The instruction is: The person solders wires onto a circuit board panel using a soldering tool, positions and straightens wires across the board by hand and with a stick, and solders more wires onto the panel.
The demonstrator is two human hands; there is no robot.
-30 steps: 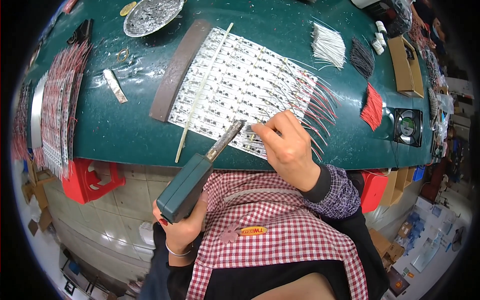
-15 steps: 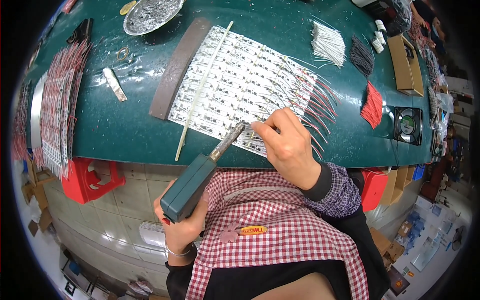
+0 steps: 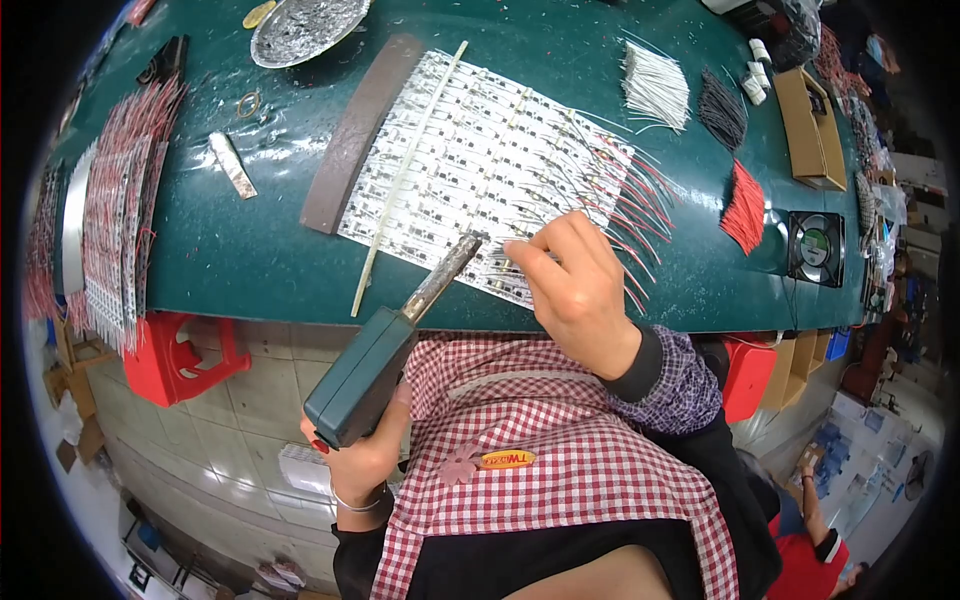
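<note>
Green and boxy, a soldering iron sits in the left hand, its grip wrapped round the handle. The iron's metal barrel slants far and right, its tip over the near part of a sheet of white circuit boards; whether it touches is unclear. Just right of the tip is the right hand, its grip pinched thumb to forefinger above the boards; I cannot tell whether a wire is between them. Red and dark leads fan out from the boards' right side. A pale rod lies across their left part, beside a brown bar. On the far right of the green worktop lie white wires, black wires and red wires, near a small black fan. Far left stands a metal dish
</note>
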